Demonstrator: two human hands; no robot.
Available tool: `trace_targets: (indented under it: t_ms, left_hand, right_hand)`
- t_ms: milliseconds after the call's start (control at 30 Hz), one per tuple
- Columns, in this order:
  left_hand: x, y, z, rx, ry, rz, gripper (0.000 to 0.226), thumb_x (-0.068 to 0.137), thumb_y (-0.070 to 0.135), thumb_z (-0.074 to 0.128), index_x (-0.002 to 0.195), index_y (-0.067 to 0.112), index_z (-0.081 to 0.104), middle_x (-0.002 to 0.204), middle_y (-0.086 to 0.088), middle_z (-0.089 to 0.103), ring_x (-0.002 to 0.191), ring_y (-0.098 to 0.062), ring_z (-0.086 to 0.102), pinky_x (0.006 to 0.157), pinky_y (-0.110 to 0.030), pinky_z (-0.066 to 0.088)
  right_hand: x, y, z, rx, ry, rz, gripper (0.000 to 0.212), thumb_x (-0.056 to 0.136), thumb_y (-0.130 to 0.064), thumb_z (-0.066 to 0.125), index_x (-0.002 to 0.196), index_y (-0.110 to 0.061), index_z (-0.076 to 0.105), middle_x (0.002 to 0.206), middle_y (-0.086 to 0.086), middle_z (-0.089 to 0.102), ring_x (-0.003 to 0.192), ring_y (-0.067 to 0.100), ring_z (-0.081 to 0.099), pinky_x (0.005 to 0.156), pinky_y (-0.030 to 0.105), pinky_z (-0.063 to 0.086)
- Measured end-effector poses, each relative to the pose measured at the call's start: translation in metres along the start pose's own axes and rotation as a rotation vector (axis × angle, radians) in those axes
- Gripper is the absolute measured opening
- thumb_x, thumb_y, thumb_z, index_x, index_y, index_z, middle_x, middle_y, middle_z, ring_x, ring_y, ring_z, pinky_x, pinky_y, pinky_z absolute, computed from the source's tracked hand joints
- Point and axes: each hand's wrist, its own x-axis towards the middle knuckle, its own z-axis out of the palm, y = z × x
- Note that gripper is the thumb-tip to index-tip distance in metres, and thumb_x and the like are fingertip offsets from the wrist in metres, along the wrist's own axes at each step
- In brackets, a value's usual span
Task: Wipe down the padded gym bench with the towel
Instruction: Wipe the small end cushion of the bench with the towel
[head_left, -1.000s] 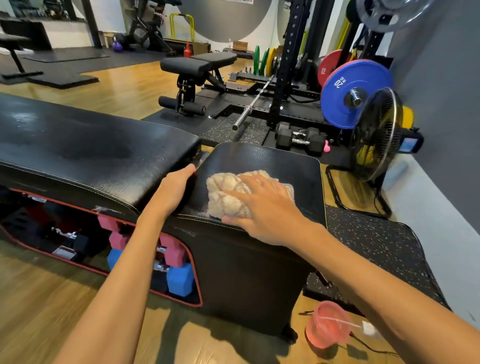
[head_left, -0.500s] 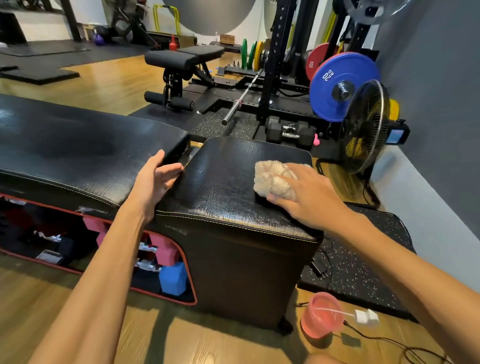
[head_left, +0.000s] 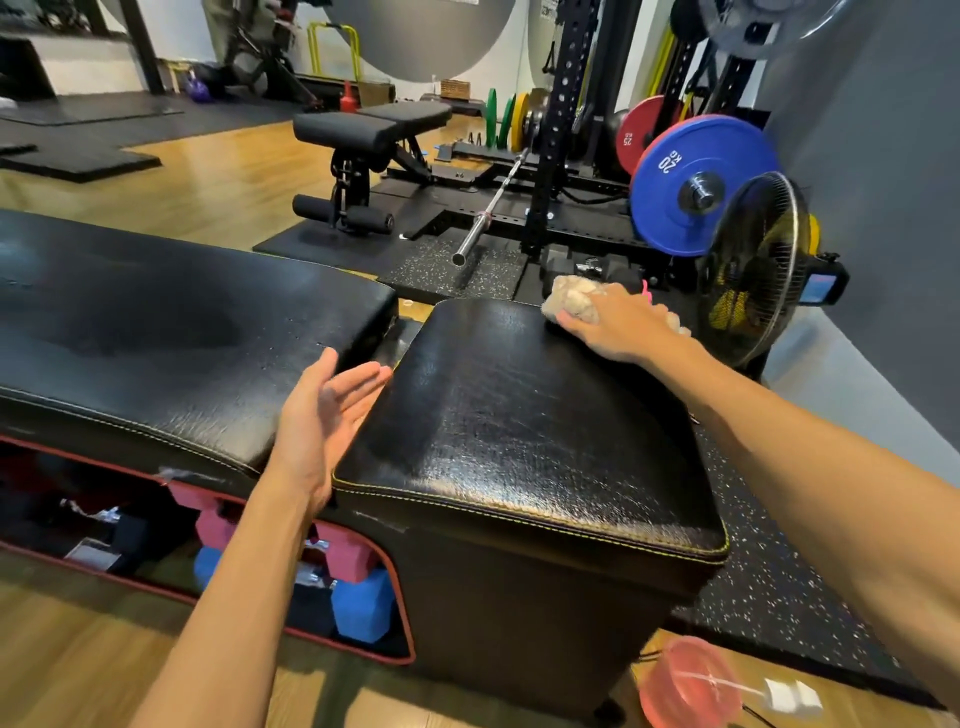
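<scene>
Pressing towel (head_left: 574, 302) onto bench (head_left: 519, 415) far corner, right hand (head_left: 618, 327)

Both forearms are bare to the frame's edge, the left hand (head_left: 324, 415) and right hand (head_left: 618, 327) ungloved.

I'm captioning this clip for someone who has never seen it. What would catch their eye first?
The glossy black bench fills the middle, with the right hand pressing a crumpled towel on its far right corner. The left hand hangs open by the gap between the pads. Behind, a blue plate stands out beside a black fan.
</scene>
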Motion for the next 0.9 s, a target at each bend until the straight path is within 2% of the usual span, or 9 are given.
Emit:
trace_targets:
  t_ms: [133,267,300,400,467,633,700,833,900]
  left_hand:
    - [0.004,0.001,0.006,0.046,0.054,-0.016,0.055,0.102,0.033,0.032,0.130,-0.012,0.048,0.130,-0.024,0.056,0.123,-0.027,0.054,0.098,-0.026,0.045]
    - [0.004,-0.003,0.006,0.148,0.056,-0.023,0.051,0.100,0.037,0.040,0.125,-0.004,0.058,0.122,-0.013,0.065,0.109,-0.014,0.063,0.081,-0.014,0.050]
    - [0.003,-0.003,0.006,0.162,0.060,-0.016,0.050,0.100,0.038,0.042,0.124,-0.002,0.059,0.119,-0.012,0.066,0.107,-0.012,0.064,0.083,-0.014,0.050]
    - [0.004,-0.001,0.006,0.137,0.056,-0.010,0.060,0.100,0.044,0.037,0.131,-0.005,0.052,0.125,-0.015,0.062,0.118,-0.018,0.059,0.106,-0.026,0.041]
    - [0.003,0.001,0.007,0.109,0.050,-0.010,0.066,0.100,0.049,0.032,0.134,-0.005,0.048,0.127,-0.014,0.058,0.121,-0.019,0.056,0.106,-0.026,0.040]
    - [-0.006,0.005,0.006,0.003,0.119,-0.032,0.066,0.099,0.051,0.038,0.136,-0.004,0.046,0.129,-0.021,0.059,0.115,-0.026,0.060,0.090,-0.025,0.050]
    - [-0.010,0.009,0.007,0.011,0.130,-0.032,0.067,0.099,0.050,0.038,0.136,-0.005,0.045,0.123,-0.023,0.062,0.103,-0.024,0.063,0.083,-0.024,0.052]
    - [-0.017,0.010,0.008,0.089,0.097,-0.037,0.063,0.099,0.055,0.033,0.104,0.002,0.067,0.079,-0.008,0.075,0.066,-0.013,0.070,0.054,-0.017,0.052]
    - [-0.019,0.011,0.008,0.112,0.079,-0.048,0.067,0.097,0.060,0.032,0.094,0.005,0.070,0.074,-0.009,0.074,0.062,-0.015,0.070,0.051,-0.019,0.051]
  right_hand:
    - [0.013,-0.067,0.013,0.029,0.000,-0.118,0.088,0.085,-0.082,0.031,0.139,-0.015,0.048,0.147,0.018,0.041,0.127,0.047,0.043,0.100,0.054,0.036]
    - [0.013,-0.126,0.017,0.031,-0.041,-0.189,0.085,0.086,-0.081,0.030,0.143,-0.020,0.045,0.153,0.018,0.033,0.137,0.048,0.031,0.111,0.062,0.024]
    - [0.010,-0.137,0.017,0.026,-0.045,-0.200,0.084,0.086,-0.080,0.030,0.143,-0.021,0.046,0.153,0.017,0.034,0.138,0.047,0.030,0.112,0.063,0.021]
    - [-0.011,-0.169,0.017,-0.035,-0.056,-0.257,0.084,0.084,-0.081,0.033,0.143,-0.023,0.046,0.151,0.014,0.037,0.138,0.044,0.031,0.111,0.061,0.020]
    - [-0.033,-0.185,0.019,-0.075,-0.056,-0.314,0.083,0.084,-0.081,0.033,0.143,-0.025,0.046,0.150,0.013,0.038,0.138,0.043,0.031,0.108,0.061,0.019]
    - [-0.075,-0.190,0.010,-0.057,-0.104,-0.377,0.077,0.088,-0.076,0.036,0.144,-0.024,0.045,0.153,0.013,0.034,0.139,0.041,0.028,0.109,0.059,0.020]
    - [-0.091,-0.188,0.006,-0.060,-0.091,-0.410,0.073,0.089,-0.075,0.036,0.143,-0.026,0.046,0.149,0.013,0.038,0.136,0.040,0.031,0.107,0.057,0.023]
    - [-0.120,-0.187,0.004,-0.064,-0.103,-0.451,0.069,0.091,-0.075,0.032,0.148,-0.036,0.037,0.154,0.010,0.032,0.141,0.041,0.024,0.110,0.060,0.016]
    - [-0.137,-0.184,0.003,-0.053,-0.087,-0.481,0.068,0.091,-0.074,0.032,0.148,-0.038,0.037,0.154,0.010,0.032,0.141,0.040,0.023,0.110,0.061,0.015]
